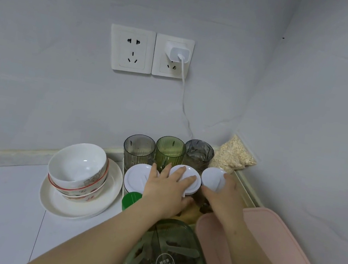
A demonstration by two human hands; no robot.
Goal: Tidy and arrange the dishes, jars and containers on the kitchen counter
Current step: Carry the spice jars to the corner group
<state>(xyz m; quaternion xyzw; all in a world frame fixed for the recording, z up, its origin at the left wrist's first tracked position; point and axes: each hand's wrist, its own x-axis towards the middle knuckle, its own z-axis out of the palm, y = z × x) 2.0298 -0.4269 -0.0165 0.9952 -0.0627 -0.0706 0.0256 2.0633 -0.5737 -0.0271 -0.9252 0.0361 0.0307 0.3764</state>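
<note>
Head cam, the only view there is. Low in the frame, just right of centre, three round white-lidded jars stand in a row on the white desk, in front of three ribbed glass tumblers.

The left hand is draped over the middle white-lidded jar, fingers spread on the lid and thumb hooked round its near edge, so it's gripping it. The right hand holds the right white-lidded jar much the same way, fingers curled over its right rim.

Both jars are upright, straight under the palms, so I'd guess the next move is a lift or slide. The third white-lidded jar sits untouched just left, nearer the left hand. The stacked bowls on a cream plate are at lower left.
</note>
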